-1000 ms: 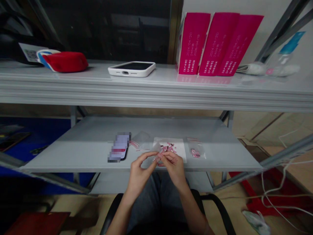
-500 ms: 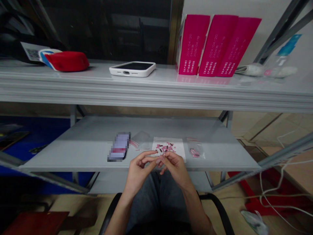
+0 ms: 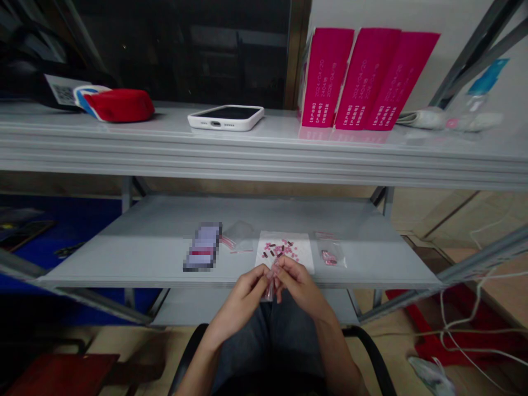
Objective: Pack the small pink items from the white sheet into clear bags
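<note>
Bag, one, in two hands

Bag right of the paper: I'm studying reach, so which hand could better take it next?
Probably the right hand: it is nearer the bag, the left hand farther left; both touch a clear packet.

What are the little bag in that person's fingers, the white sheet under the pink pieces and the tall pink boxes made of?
Little bag: probably thin, glossy plastic; it is see-through and catches light.
White sheet: likely matt paper, being flat, thin and without shine, though cloth is possible.
Pink boxes: probably smooth printed card, judging by straight edges and pale lettering.
</note>
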Demonstrator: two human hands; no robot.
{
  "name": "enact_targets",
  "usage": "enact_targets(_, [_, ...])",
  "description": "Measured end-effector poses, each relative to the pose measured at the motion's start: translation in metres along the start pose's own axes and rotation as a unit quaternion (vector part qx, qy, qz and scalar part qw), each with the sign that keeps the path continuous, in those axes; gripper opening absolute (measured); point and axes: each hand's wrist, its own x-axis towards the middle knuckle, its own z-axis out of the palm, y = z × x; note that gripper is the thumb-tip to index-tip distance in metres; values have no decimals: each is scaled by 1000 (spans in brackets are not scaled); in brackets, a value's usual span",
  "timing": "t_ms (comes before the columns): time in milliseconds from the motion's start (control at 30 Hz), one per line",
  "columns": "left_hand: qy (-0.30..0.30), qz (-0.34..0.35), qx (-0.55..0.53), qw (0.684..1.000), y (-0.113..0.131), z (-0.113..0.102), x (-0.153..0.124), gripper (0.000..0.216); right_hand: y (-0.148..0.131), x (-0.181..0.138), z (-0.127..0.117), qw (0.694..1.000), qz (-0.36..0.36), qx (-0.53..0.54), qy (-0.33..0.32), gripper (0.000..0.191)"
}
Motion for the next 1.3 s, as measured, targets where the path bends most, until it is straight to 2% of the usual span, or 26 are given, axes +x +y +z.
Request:
enact_targets(133, [-12, -11, -29, 999, -1, 1, 0, 31, -3, -2, -2, 999, 4, 22, -35, 29])
enact_targets(267, [10, 3, -58, 998, 0, 6, 0, 30, -3, -2, -2, 1000, 4, 1, -26, 27])
enact_targets(400, [79, 16, -23, 996, -5, 10, 0, 29, 0, -2, 0, 999, -10, -38, -2, 23])
enact_targets(467, [129, 18, 19, 991, -7, 8, 0, 30, 3, -2, 2, 998, -13, -67, 10, 21])
enact_targets(533, [153, 22, 71, 985, -7, 4, 0, 29, 5, -2, 5, 994, -15, -101, 24, 19])
enact_targets(633, [148, 35, 155, 976, -6, -2, -1, 27, 6, -2, 8, 980, -38, -166, 101, 13])
enact_targets(700, [146, 40, 195, 969, -6, -4, -2, 27, 3, -3, 10, 956, -72, -221, 181, 10])
enact_targets(767, [148, 41, 221, 963, -8, -4, -3, 27, -1, -3, 12, 932, -105, -272, 215, 7])
enact_targets(833, [150, 46, 238, 959, -10, -3, -3, 25, -4, -4, 14, 922, -127, -309, 193, 4])
enact_targets(933, [153, 67, 257, 952, -13, 1, -3, 22, -2, -4, 13, 919, -126, -338, 160, 15])
enact_targets(1133, [136, 102, 300, 939, -17, 5, -3, 18, 13, 2, -1, 938, -83, -324, 88, 20])
enact_targets(1300, [120, 121, 330, 929, -12, 0, -4, 12, 15, 4, -10, 932, -68, -342, 93, 37])
